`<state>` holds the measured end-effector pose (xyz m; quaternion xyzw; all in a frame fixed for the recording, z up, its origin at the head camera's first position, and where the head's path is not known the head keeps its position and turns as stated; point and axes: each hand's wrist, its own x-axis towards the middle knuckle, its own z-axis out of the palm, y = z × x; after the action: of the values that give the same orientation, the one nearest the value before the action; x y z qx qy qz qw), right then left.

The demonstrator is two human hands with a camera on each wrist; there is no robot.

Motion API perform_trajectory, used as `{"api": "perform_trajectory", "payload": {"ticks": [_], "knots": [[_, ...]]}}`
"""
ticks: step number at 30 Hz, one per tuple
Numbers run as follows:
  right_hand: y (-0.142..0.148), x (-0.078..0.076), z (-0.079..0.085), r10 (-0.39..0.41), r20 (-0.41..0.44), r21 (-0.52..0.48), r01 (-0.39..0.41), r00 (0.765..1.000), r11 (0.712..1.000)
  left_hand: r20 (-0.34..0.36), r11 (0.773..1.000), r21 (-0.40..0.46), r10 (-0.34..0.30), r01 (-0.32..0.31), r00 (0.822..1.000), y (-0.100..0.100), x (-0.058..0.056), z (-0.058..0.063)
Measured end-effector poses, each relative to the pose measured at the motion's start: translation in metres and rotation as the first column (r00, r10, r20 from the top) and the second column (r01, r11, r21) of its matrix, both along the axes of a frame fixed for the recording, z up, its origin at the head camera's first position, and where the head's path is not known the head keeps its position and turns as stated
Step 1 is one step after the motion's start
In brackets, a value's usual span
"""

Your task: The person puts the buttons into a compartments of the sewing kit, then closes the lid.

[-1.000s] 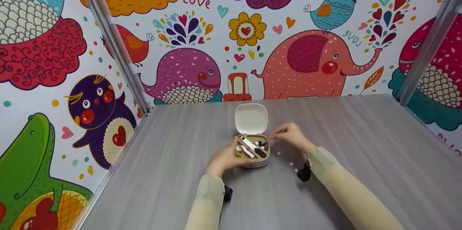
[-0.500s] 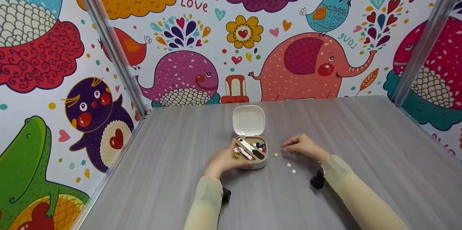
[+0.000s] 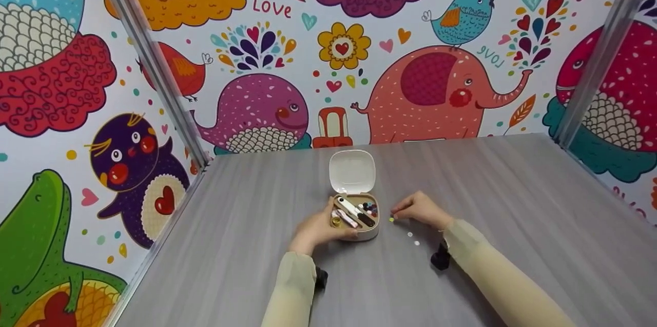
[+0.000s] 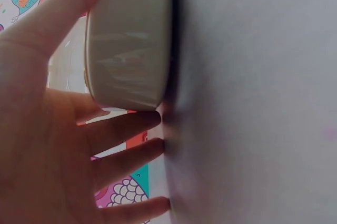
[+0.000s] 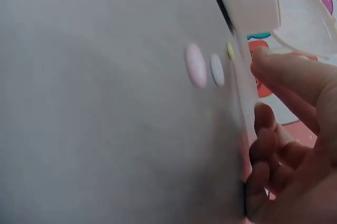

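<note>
A small white sewing box (image 3: 365, 235) stands on the table with its lid (image 3: 352, 172) raised. My left hand (image 3: 319, 228) holds it by the left side, thumb along the front and fingers at the back corner. Inside lie a white-and-black tool (image 3: 356, 211), a pink-and-white piece (image 3: 346, 218), a gold ring-like thimble (image 3: 336, 221) and several small buttons (image 3: 367, 208). To the right of the box, my right hand (image 3: 422, 210) hovers with its fingertips right at a yellow button (image 5: 230, 51). A gap shows between its thumb and bent fingers, nothing held there.
Two pale buttons lie nearer the front: a white button (image 5: 217, 69) and a pinkish button (image 5: 196, 66). The grey table (image 3: 231, 265) meets cartoon-printed walls (image 3: 287, 106) at the back and left, with metal posts (image 3: 590, 75) at the corners.
My right hand drew away from the box's right edge, then came back left to the yellow button. The left hand stays on the box; the view has shifted slightly.
</note>
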<state>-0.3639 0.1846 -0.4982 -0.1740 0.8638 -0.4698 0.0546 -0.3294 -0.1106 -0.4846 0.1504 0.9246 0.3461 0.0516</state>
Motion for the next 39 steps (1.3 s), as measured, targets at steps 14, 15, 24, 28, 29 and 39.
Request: {"api": "perform_trajectory", "payload": {"ticks": [14, 15, 24, 28, 29, 39], "knots": [[-0.0111, 0.0034, -0.0028, -0.015, -0.093, 0.106, 0.025, 0.996, 0.994, 0.006, 1.000, 0.001, -0.011, 0.011, 1.000, 0.0009, 0.0020, -0.0003], [-0.0112, 0.0032, -0.0028, -0.013, -0.096, 0.111, 0.024, 0.995, 0.994, 0.005, 1.000, 0.000, -0.011, 0.011, 1.000, 0.0009, 0.0021, 0.0000], [-0.0096, 0.0014, -0.0018, 0.020, -0.129, 0.132, -0.003, 0.991, 0.991, 0.003, 1.000, 0.006, -0.014, 0.014, 1.000, -0.0001, 0.0024, 0.0008], [-0.0084, -0.0010, -0.0010, 0.016, -0.099, 0.150, 0.000, 0.995, 0.989, -0.002, 0.999, 0.022, -0.025, 0.025, 1.000, -0.0001, 0.0005, 0.0012], [-0.0081, -0.0015, -0.0006, 0.016, -0.090, 0.151, -0.002, 0.996, 0.989, -0.005, 0.999, 0.023, -0.028, 0.028, 1.000, 0.0000, 0.0001, 0.0012], [-0.0056, -0.0030, 0.0005, 0.048, -0.058, 0.112, -0.042, 0.997, 0.993, -0.002, 1.000, -0.012, 0.000, 0.000, 1.000, 0.0003, 0.0004, 0.0009]]}}
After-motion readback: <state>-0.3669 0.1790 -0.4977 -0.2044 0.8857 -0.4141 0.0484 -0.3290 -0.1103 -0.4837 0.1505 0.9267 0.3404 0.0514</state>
